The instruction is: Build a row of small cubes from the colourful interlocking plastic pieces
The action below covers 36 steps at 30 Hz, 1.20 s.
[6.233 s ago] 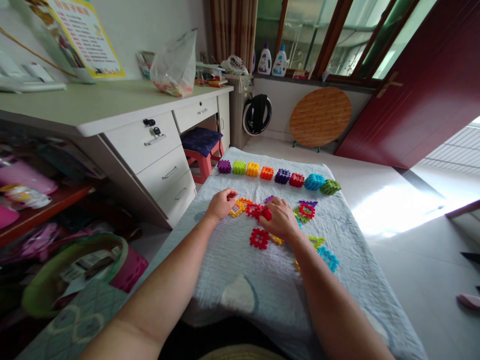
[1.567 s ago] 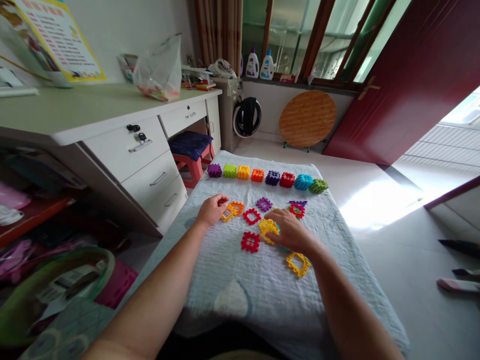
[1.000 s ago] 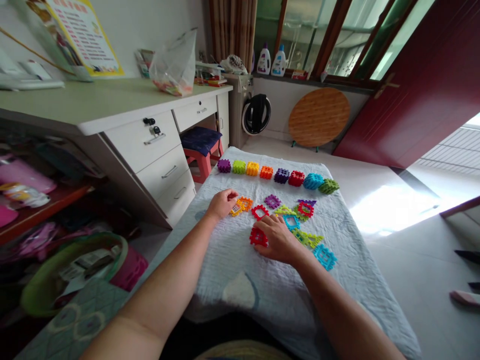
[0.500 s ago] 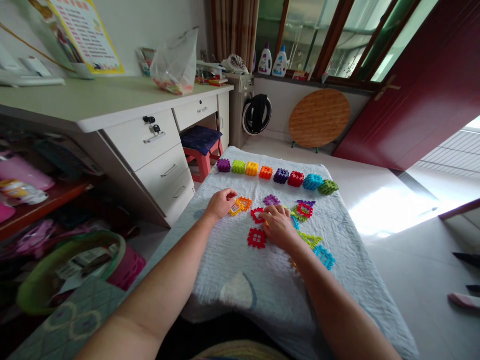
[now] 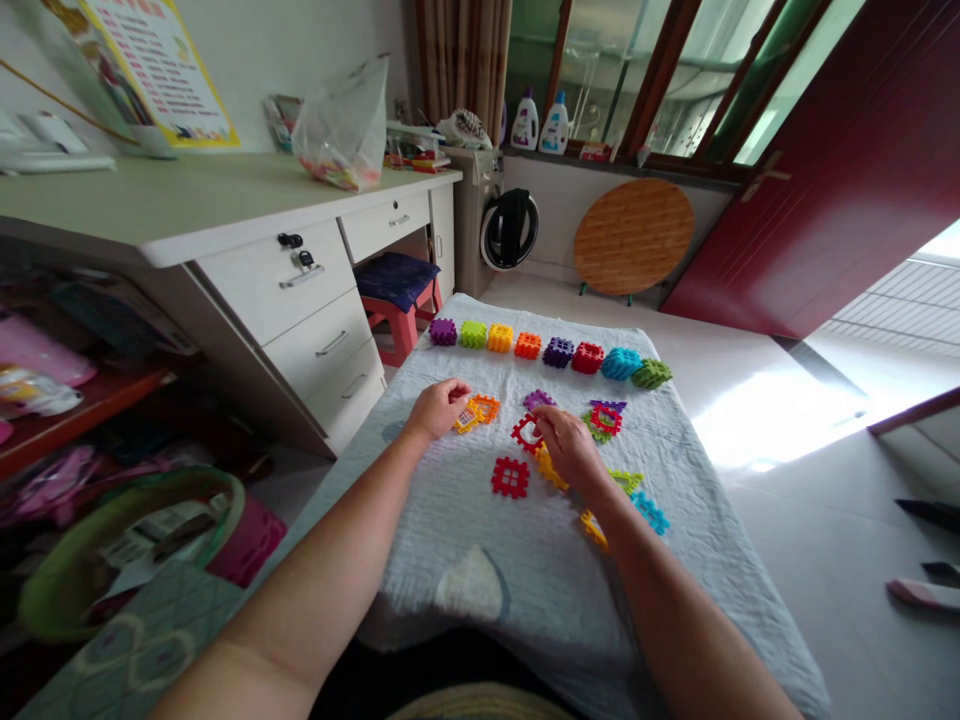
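My right hand (image 5: 573,446) has thumb and fingers closed on the edge of a red open-frame building piece (image 5: 517,436). Just under that hand is a yellow piece (image 5: 553,470). My left hand (image 5: 439,410) has curled fingers, with its thumb at the corner of a yellow lattice piece (image 5: 466,418). An orange frame piece (image 5: 489,408) overlaps or adjoins that one. A red square piece with a windowed middle (image 5: 511,478) lies flat nearer me. Beyond the right hand is a purple piece (image 5: 538,399).
Several stacks of coloured pieces, one orange (image 5: 528,345), stand in a row along the far side of the cloth-covered table (image 5: 420,560). Red, green (image 5: 625,481) and blue (image 5: 651,512) pieces lie to the right. A white desk (image 5: 315,270) stands at the left.
My right hand has drawn its fingers together on the red frame piece and raised it slightly, uncovering the yellow piece below. My left hand stays in place. The view shifts slightly.
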Each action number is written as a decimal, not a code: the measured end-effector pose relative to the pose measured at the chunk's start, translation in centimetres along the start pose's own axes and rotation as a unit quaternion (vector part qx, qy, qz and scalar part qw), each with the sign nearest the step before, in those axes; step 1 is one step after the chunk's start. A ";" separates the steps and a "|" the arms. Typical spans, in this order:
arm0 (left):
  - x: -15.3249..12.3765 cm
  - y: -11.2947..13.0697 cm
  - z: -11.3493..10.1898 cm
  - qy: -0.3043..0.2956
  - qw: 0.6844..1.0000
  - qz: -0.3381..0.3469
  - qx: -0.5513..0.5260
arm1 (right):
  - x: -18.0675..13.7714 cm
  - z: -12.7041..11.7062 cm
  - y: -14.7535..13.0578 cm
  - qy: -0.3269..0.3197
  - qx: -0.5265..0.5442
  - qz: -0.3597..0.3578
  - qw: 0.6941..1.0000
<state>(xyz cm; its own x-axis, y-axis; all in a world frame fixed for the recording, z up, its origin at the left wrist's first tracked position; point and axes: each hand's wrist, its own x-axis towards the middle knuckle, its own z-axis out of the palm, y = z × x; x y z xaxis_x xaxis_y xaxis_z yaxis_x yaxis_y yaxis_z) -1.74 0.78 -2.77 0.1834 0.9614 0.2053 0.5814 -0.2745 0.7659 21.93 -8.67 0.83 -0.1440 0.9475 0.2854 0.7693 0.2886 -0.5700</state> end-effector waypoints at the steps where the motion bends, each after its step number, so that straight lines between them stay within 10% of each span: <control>1: 0.0 0.0 0.0 0.001 1.000 0.000 0.001 | 0.0 0.2 0.0 -0.010 0.021 0.010 1.000; 9: 0.0 0.0 -0.1 0.002 1.000 0.003 -0.003 | 0.4 -0.4 -0.1 0.035 -0.075 -0.001 0.997; 19: -0.1 0.6 -0.1 -0.006 1.000 -0.011 -0.013 | -1.3 -4.4 6.5 0.010 -0.271 0.193 0.943; 28: -0.1 0.7 -0.2 -0.003 1.000 -0.013 -0.003 | -1.0 -5.2 6.5 0.038 -0.231 0.214 0.948; 36: -0.2 0.8 -0.2 -0.004 1.000 -0.016 0.002 | -0.8 -4.8 7.5 0.120 0.079 0.171 0.975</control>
<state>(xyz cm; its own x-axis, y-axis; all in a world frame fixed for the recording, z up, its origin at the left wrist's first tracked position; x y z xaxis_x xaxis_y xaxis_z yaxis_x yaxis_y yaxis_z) -1.46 0.42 -2.09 0.1719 0.9694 0.1753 0.5897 -0.2438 0.7699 30.84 -7.89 0.07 0.2679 0.9384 0.2184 0.6390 -0.0034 -0.7692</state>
